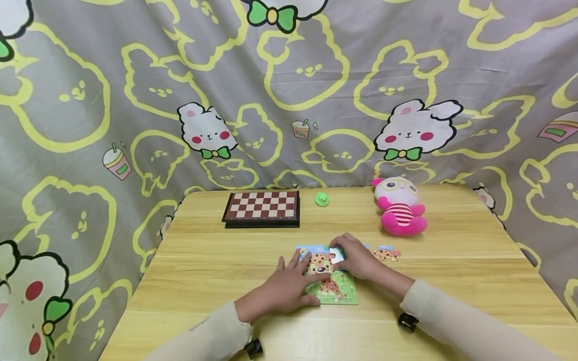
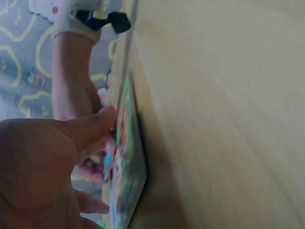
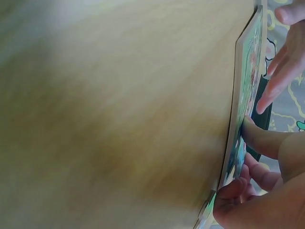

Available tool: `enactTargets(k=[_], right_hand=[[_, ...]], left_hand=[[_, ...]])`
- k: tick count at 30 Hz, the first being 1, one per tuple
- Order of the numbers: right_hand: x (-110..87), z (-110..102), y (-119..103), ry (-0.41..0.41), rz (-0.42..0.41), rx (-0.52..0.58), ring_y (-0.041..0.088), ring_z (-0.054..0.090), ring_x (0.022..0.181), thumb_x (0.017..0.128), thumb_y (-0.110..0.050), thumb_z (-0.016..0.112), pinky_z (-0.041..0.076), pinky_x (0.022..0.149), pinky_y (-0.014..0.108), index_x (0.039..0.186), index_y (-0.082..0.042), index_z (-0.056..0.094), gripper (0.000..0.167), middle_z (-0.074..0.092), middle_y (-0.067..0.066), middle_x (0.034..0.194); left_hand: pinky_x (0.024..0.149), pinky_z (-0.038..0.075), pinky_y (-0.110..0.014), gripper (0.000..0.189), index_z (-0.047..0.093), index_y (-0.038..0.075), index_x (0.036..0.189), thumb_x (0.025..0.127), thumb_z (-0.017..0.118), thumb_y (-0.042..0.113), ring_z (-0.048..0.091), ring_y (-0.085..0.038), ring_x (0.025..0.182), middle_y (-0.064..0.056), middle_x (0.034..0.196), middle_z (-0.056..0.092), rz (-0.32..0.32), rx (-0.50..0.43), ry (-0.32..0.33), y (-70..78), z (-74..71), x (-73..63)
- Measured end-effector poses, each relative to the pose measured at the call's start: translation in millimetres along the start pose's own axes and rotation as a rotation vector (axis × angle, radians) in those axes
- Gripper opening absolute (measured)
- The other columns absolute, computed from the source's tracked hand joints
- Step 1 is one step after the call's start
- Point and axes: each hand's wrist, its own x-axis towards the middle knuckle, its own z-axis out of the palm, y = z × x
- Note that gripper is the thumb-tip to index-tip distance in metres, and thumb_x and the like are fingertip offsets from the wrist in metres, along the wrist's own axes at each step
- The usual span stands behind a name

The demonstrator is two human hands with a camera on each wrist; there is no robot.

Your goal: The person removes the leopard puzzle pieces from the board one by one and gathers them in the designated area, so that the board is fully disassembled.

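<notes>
The 2 hands work at a picture puzzle (image 1: 331, 290) that lies flat near the middle of the tabletop, its spotted cat partly covered by fingers. The left hand (image 1: 288, 287) is relaxed and grasps nothing, its fingers spread across the left side of the picture, probably to steady it; how firmly it presses cannot be told. The right hand (image 1: 355, 258) bends thumb and fingers around what appears to be a puzzle piece (image 1: 336, 255) at the upper right of the picture, a pinch that would suit fine alignment; the hand hides much of the piece. Loose pieces (image 1: 387, 253) lie just right of the puzzle, within easy reach of the right hand. Farther back, a checkered game board (image 1: 263, 206) sits at the left, a small green toy (image 1: 322, 199) near the middle and a pink plush toy (image 1: 401, 210) at the right, apparently set aside to leave working space. The surface is a pale wooden table (image 1: 203, 281) with a fine grain. Behind it and along both sides hangs a gray cloth (image 1: 289, 165), softly creased and printed with yellow animal outlines, white rabbits, green bows and drink cups.
</notes>
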Motion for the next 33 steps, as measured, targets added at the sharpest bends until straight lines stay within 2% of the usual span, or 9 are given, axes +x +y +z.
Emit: enactTargets(k=[5, 12, 18, 22, 26, 28, 33], right_hand=[[0.1, 1, -1, 0.004, 0.028, -0.019, 0.033, 0.060, 0.116, 0.079, -0.008, 0.089, 0.048, 0.106, 0.054, 0.120, -0.006, 0.069, 0.046, 0.060, 0.009, 0.116], [-0.1, -1, -4, 0.002, 0.086, -0.059, 0.025, 0.059, 0.100, 0.079, -0.011, 0.089, 0.053, 0.092, 0.051, 0.121, -0.015, 0.069, 0.047, 0.059, 0.008, 0.109], [-0.6, -3, -4, 0.005, 0.060, -0.075, 0.020, 0.057, 0.093, 0.077, -0.011, 0.090, 0.052, 0.083, 0.045, 0.119, -0.018, 0.068, 0.048, 0.063, 0.005, 0.101], [-2.4, -4, -4, -0.001, 0.033, -0.066, 0.023, 0.061, 0.099, 0.080, -0.011, 0.088, 0.052, 0.087, 0.048, 0.119, -0.018, 0.070, 0.044, 0.068, 0.004, 0.106], [-4.6, -4, -3, 0.004, -0.002, -0.053, 0.028, 0.064, 0.107, 0.088, -0.009, 0.081, 0.051, 0.094, 0.053, 0.121, -0.017, 0.072, 0.036, 0.071, 0.005, 0.115], [-5.4, -5, -2, 0.006, -0.021, -0.037, 0.026, 0.065, 0.104, 0.092, -0.005, 0.077, 0.052, 0.092, 0.052, 0.122, -0.016, 0.073, 0.033, 0.072, 0.005, 0.116], [-6.0, -8, -1, 0.018, -0.049, 0.018, 0.016, 0.059, 0.087, 0.094, 0.001, 0.071, 0.051, 0.079, 0.040, 0.120, -0.015, 0.075, 0.030, 0.073, 0.005, 0.113]], left_hand=[[0.115, 0.023, -0.074, 0.070, 0.022, 0.056, 0.159, 0.096, 0.048, 0.072, 0.011, -0.049, 0.155, -0.022, 0.171, 0.012, 0.042, 0.044, -0.039, 10.3, 5.5, 8.7], [0.118, 0.020, -0.071, 0.072, 0.013, 0.059, 0.158, 0.094, 0.040, 0.077, 0.005, -0.043, 0.157, -0.019, 0.172, 0.005, 0.026, 0.112, -0.099, 15.5, 11.7, 12.0], [0.119, 0.022, -0.069, 0.074, 0.009, 0.059, 0.158, 0.094, 0.043, 0.076, 0.003, -0.043, 0.158, -0.018, 0.173, 0.003, 0.032, 0.131, -0.103, 14.9, 14.4, 12.9], [0.120, 0.023, -0.067, 0.075, 0.008, 0.059, 0.158, 0.095, 0.044, 0.075, 0.003, -0.042, 0.158, -0.018, 0.173, 0.001, 0.032, 0.152, -0.115, 15.3, 14.4, 12.1], [0.120, 0.024, -0.066, 0.074, 0.008, 0.059, 0.159, 0.095, 0.044, 0.074, 0.004, -0.042, 0.158, -0.017, 0.173, 0.001, 0.027, 0.162, -0.126, 17.3, 12.0, 10.5], [0.120, 0.024, -0.065, 0.074, 0.009, 0.059, 0.159, 0.096, 0.044, 0.074, 0.004, -0.042, 0.158, -0.017, 0.173, 0.000, 0.025, 0.160, -0.132, 18.1, 10.8, 10.1], [0.120, 0.023, -0.066, 0.073, 0.010, 0.058, 0.159, 0.097, 0.044, 0.073, 0.004, -0.043, 0.158, -0.017, 0.173, 0.000, 0.021, 0.152, -0.141, 19.6, 7.9, 9.1]])
